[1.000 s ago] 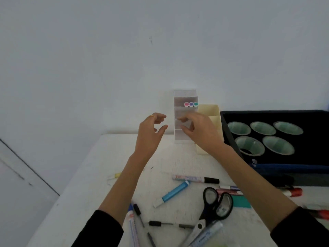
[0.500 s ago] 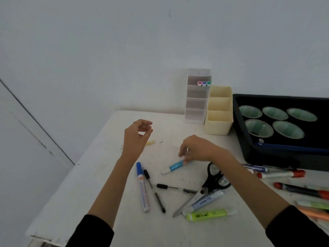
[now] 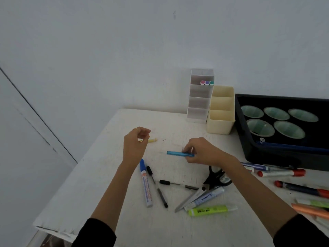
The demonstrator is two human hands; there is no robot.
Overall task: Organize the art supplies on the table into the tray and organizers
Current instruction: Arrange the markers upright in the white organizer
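1. Centrally, the right hand (image 3: pixel 201 151) pinches one end of a blue marker (image 3: pixel 178 153) between thumb and fingers. The marker lies level, low over the white table (image 3: pixel 106 184), its free end pointing left. Whether it touches the table cannot be told.
2. Left hand (image 3: pixel 136 143) hovers left of the marker, fingers loosely curled, holding nothing. A small yellow piece (image 3: pixel 153 140) lies on the table just behind it.
3. Against the back wall stands a white organizer (image 3: pixel 199 104) with stepped compartments. Its top compartment holds three pens (image 3: pixel 207 82) with pink, purple and teal ends.
4. Touching its right side is a cream organizer (image 3: pixel 221 113).
5. Further right sits a black tray (image 3: pixel 249 139) holding five green cups (image 3: pixel 276 113).
6. Near the front lie a blue-capped marker (image 3: pixel 146 184) with reddish print, two black pens (image 3: pixel 158 188), scissors (image 3: pixel 213 180), a grey marker (image 3: pixel 206 197) and a green highlighter (image 3: pixel 208 210), both with dark print. All of this lettering is too blurred to read.
7. Red-capped markers (image 3: pixel 281 173) lie in front of the tray.
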